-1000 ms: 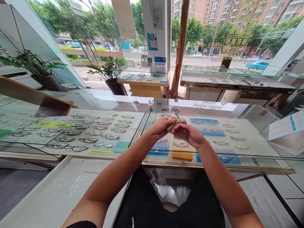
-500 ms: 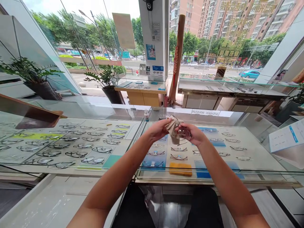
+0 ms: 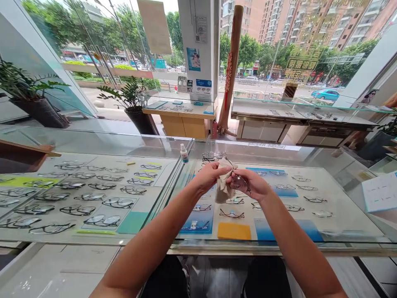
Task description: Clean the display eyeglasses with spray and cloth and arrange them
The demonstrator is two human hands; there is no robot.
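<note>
Above the glass display case, my left hand [image 3: 209,174] is closed on a beige cleaning cloth [image 3: 225,188], which hangs down below the fingers. My right hand [image 3: 252,182] grips a pair of eyeglasses [image 3: 240,185] by the frame, with one lens showing under the fingers. The cloth wraps the other part of the eyeglasses, so that lens is hidden. Both hands nearly touch each other. Behind my left hand, a small spray bottle [image 3: 184,154] stands on the glass top.
Rows of eyeglasses [image 3: 104,203] lie inside the left case. More frames on blue boards and a yellow cloth [image 3: 234,231] are under the glass before me. A wooden board [image 3: 25,155] juts in at left; a white sign [image 3: 380,190] stands at right.
The view has tilted down and shifted slightly right. My left hand has slid the cloth a little along the eyeglasses, and the cloth hangs lower. Both hands keep their hold.
</note>
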